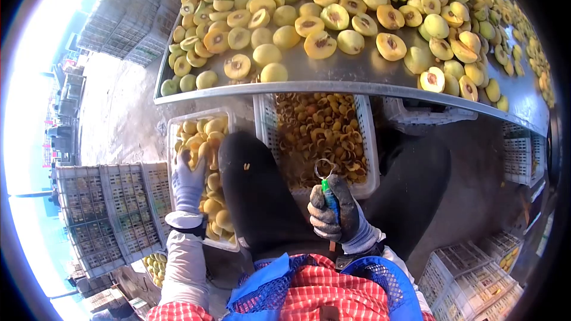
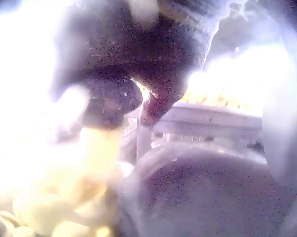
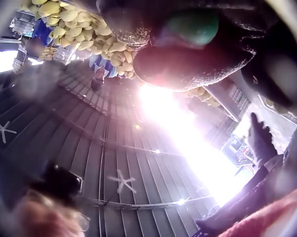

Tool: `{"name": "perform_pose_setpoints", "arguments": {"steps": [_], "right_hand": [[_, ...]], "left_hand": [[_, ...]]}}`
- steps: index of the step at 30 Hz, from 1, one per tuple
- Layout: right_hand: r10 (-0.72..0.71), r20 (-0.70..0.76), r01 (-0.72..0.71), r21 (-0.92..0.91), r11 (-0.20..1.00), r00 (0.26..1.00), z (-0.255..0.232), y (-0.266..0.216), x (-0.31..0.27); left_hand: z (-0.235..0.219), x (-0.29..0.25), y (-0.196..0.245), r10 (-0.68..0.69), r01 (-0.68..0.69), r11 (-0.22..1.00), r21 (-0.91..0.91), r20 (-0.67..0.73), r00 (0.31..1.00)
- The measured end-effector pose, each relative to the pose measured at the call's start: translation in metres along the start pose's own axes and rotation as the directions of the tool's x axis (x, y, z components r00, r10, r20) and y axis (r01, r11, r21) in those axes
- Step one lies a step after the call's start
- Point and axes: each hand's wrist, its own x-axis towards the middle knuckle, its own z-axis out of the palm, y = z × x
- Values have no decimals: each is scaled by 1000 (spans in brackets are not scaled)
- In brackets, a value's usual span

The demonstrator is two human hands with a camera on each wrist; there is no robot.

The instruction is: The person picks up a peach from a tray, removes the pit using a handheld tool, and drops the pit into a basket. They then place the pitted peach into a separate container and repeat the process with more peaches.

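Note:
My gloved left hand (image 1: 189, 183) reaches over a white crate (image 1: 230, 117) of yellow peach halves (image 1: 212, 207), to the left of my knee. Its fingers point away from me, just above the fruit. In the left wrist view, the thumb (image 2: 160, 103) stands apart from the dark fingers, and a pale yellow blur shows below the fingertips. My gloved right hand (image 1: 340, 211) grips a ring-bladed pitting tool by its blue and green handle (image 1: 331, 197). The metal ring (image 1: 323, 168) points up and away from me, over a crate (image 1: 370, 142) of brownish fruit scraps (image 1: 321, 137).
A metal table (image 1: 357, 77) across the front carries many halved peaches (image 1: 320, 44), several with pits showing. Stacked crates stand at left (image 1: 110, 205), back left (image 1: 131, 18) and lower right (image 1: 473, 279). My legs (image 1: 253, 184) flank the scrap crate.

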Motion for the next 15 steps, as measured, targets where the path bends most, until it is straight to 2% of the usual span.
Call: {"name": "perform_pose_setpoints", "arguments": {"steps": [1, 2, 3, 4, 5, 6, 7, 8, 10, 12, 13, 14, 15], "right_hand": [[12, -41, -13, -19, 1000, 999, -1, -1, 4], [25, -86, -28, -38, 999, 996, -3, -2, 8], [33, -160, -43, -63, 997, 987, -1, -4, 9], [36, -231, -57, -86, 995, 972, 3, -7, 10], [31, -301, -66, -106, 992, 953, 6, -10, 11], [-29, -323, -25, -164, 986, 946, 7, -12, 12], [-88, -343, 11, -221, 975, 935, 7, -14, 11], [-148, -360, 47, -276, 960, 921, 7, -16, 11], [-210, -440, 90, -277, 957, 873, 7, -21, 12], [-237, -479, 89, -311, 946, 845, 7, -25, 12], [-351, -431, 141, -447, 883, 831, 6, -24, 12], [-458, -362, 192, -576, 795, 812, 4, -24, 14], [-466, -355, 208, -570, 795, 811, 8, -25, 15]], "left_hand": [[0, 4, 31, 192, -214, 970, -114, -179, 965], [-1, 11, 78, 245, -295, 920, -260, -207, 947], [10, 26, 107, 383, -446, 868, -221, -276, 882], [7, 36, 149, 460, -502, 847, -178, -229, 858], [15, 55, 178, 490, -490, 872, 17, -75, 869], [28, 75, 201, 517, -512, 833, 209, 31, 855], [42, 98, 216, 487, -541, 786, 299, 239, 840], [45, 109, 248, 241, -427, 806, 409, 433, 869], [51, 131, 261, 292, -563, 730, 389, 567, 770], [52, 142, 250, 416, -648, 720, 250, 592, 690], [57, 142, 232, 566, -661, 745, 86, 442, 696], [58, 139, 221, 570, -629, 777, 31, 389, 724], [59, 133, 212, 571, -597, 802, -30, 336, 749]]}}
